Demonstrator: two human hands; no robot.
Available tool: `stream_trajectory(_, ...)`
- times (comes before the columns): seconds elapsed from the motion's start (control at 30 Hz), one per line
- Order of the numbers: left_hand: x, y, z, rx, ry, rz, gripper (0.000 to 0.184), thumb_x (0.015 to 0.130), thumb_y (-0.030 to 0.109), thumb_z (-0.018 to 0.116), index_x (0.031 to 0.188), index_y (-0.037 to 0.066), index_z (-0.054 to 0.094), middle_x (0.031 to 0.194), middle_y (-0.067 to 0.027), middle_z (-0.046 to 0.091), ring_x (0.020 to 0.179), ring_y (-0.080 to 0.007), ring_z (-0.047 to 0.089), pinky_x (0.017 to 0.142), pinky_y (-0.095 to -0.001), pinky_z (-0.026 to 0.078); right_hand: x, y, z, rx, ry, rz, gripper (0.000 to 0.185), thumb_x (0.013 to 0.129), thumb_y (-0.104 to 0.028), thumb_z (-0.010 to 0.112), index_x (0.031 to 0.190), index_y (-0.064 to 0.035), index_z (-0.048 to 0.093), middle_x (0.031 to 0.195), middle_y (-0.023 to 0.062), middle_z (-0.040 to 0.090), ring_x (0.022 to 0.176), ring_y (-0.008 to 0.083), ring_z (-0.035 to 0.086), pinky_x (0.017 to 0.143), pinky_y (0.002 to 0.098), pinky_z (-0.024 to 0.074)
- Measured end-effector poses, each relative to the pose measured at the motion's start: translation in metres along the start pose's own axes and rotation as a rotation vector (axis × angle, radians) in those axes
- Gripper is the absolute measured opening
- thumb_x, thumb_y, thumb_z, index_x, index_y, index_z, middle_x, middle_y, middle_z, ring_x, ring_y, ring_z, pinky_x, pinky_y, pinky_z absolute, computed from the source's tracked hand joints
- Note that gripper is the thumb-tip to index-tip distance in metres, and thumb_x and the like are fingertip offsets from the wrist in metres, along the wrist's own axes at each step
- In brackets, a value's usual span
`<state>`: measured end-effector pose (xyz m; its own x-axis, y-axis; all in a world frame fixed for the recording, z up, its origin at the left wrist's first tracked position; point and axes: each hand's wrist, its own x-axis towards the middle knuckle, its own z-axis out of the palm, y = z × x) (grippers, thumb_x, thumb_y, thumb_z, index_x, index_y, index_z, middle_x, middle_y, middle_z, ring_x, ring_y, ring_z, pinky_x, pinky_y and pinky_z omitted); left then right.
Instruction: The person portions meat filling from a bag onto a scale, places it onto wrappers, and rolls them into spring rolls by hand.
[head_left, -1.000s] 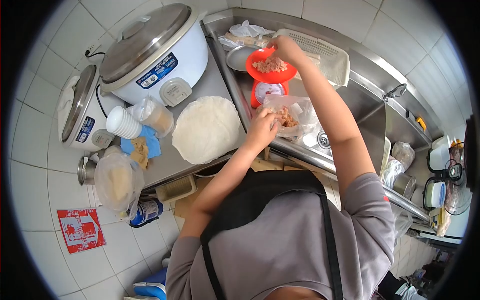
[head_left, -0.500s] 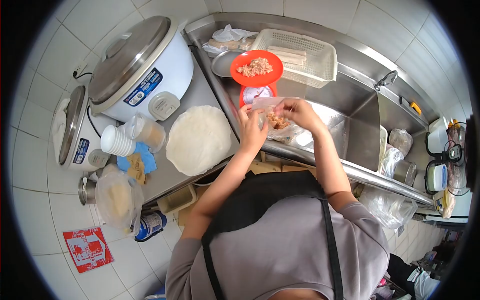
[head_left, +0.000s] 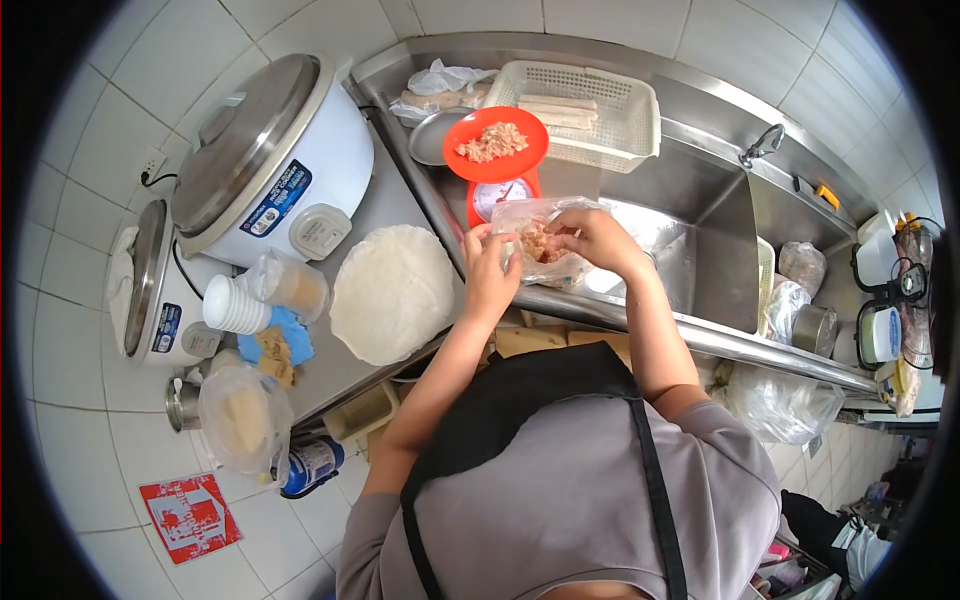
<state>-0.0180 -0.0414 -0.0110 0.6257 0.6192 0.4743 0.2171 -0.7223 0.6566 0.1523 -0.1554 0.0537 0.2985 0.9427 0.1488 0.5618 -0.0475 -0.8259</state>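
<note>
Meat (head_left: 541,246), minced and pinkish, is lying in a thin, crinkled plastic bag (head_left: 515,208) at the sink (head_left: 718,260), just in front of a red scale (head_left: 502,198). The left hand (head_left: 492,272) is gripping the bag's left side, thumb and fingers closing on the filmy plastic. The right hand (head_left: 603,243) is reaching into the mouth, bent fingers touching the meat; whether they are clamping any, I cannot tell. Atop the scale, a smooth, round dish (head_left: 500,173) is holding a crumbly heap (head_left: 493,142). Behind it, pale, straight sticks (head_left: 558,112) are lying in a perforated basket (head_left: 632,110). Leftward, a white, wavy-edged disc (head_left: 390,295) is resting on the metal counter (head_left: 335,365).
</note>
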Motion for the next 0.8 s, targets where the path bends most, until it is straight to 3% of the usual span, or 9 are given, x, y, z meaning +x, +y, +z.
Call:
stream_trajectory(0.1,-0.003,-0.003,-0.003,0.062,-0.028,-0.002,0.028,0.074,0.007,0.066,0.101,0.006,0.061,0.117,-0.015,0.045,0.108,-0.032,0.045,0.094,-0.0401,0.038,0.01,-0.006,-0.011,0.083,0.035,-0.097,0.016,0.081,-0.013,0.067,0.094,-0.0035,0.068,0.083,0.0114,0.069,0.072,0.0199,0.063,0.069,0.0324,0.0491)
stream_trajectory(0.2,-0.007,-0.003,-0.004,0.027,-0.045,0.0,0.026,0.075,0.007,0.065,0.101,0.005,0.061,0.117,-0.0149,0.045,0.108,-0.0314,0.044,0.094,-0.0396,0.038,0.034,-0.016,-0.026,0.052,0.12,-0.039,0.018,0.08,-0.015,0.068,0.094,-0.0037,0.068,0.081,0.0116,0.068,0.071,0.018,0.062,0.069,0.0314,0.049)
stream_trajectory(0.27,-0.008,0.003,-0.008,0.01,-0.04,0.013,0.026,0.075,0.007,0.065,0.101,0.005,0.061,0.117,-0.0149,0.045,0.109,-0.0315,0.044,0.094,-0.0398,0.038,0.07,-0.002,-0.025,-0.051,0.263,-0.022,0.02,0.078,-0.017,0.069,0.093,-0.0037,0.068,0.083,0.0134,0.068,0.069,0.0233,0.063,0.069,0.0338,0.0498)
stream_trajectory(0.43,-0.008,0.011,-0.017,0.002,-0.029,-0.005,0.026,0.075,0.006,0.065,0.1,0.005,0.061,0.117,-0.0154,0.045,0.109,-0.0319,0.044,0.095,-0.04,0.037,0.141,0.008,-0.002,-0.366,0.392,-0.271,0.017,0.074,-0.014,0.066,0.089,-0.006,0.068,0.089,0.0146,0.066,0.083,0.0322,0.061,0.076,0.0393,0.05)
stream_trajectory(0.5,-0.009,0.009,-0.019,0.01,-0.019,-0.017,0.026,0.075,0.006,0.065,0.101,0.005,0.061,0.118,-0.0155,0.045,0.109,-0.0321,0.043,0.095,-0.0403,0.037,0.157,0.001,0.009,-0.573,0.386,-0.287,0.019,0.072,-0.01,0.065,0.091,-0.009,0.068,0.095,0.0122,0.065,0.094,0.0322,0.059,0.081,0.0406,0.0496)
stream_trajectory(0.8,-0.013,0.005,-0.029,0.021,0.072,0.006,0.027,0.074,0.004,0.065,0.101,0.005,0.06,0.117,-0.0172,0.044,0.108,-0.0347,0.043,0.093,-0.043,0.038,0.191,0.01,0.027,-0.81,0.234,-0.232,0.017,0.073,-0.011,0.064,0.089,-0.0069,0.065,0.09,0.013,0.065,0.085,0.0338,0.062,0.076,0.0423,0.0495)
